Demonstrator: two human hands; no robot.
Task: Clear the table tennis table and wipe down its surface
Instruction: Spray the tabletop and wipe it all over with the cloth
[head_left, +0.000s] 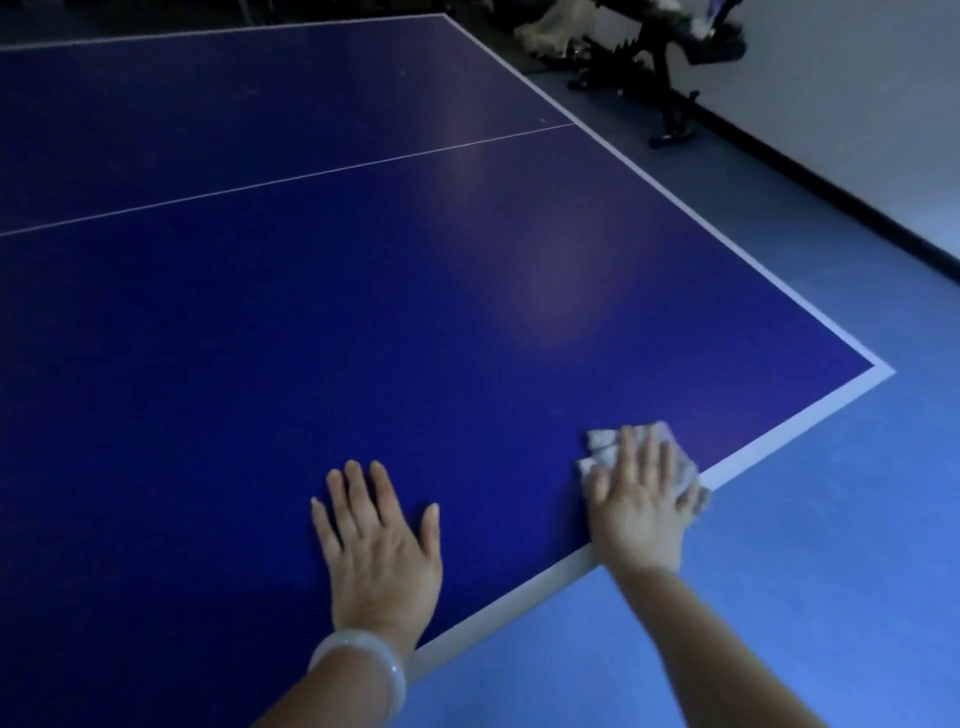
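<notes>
The dark blue table tennis table (363, 291) with white edge lines fills most of the head view; its near right corner lies at the right. My left hand (376, 551) lies flat on the table near the front edge, fingers straight and spread, a pale bangle on the wrist. My right hand (641, 499) presses a folded white cloth (602, 447) flat onto the surface close to the white front edge line, fingers straight. The cloth shows around my fingers and past my little finger at the table's edge.
A thin white centre line (291, 179) crosses the table top. Beyond the far right edge stands a black exercise machine (670, 67) near the white wall (857, 104). Blue floor (779, 519) lies to the right and in front.
</notes>
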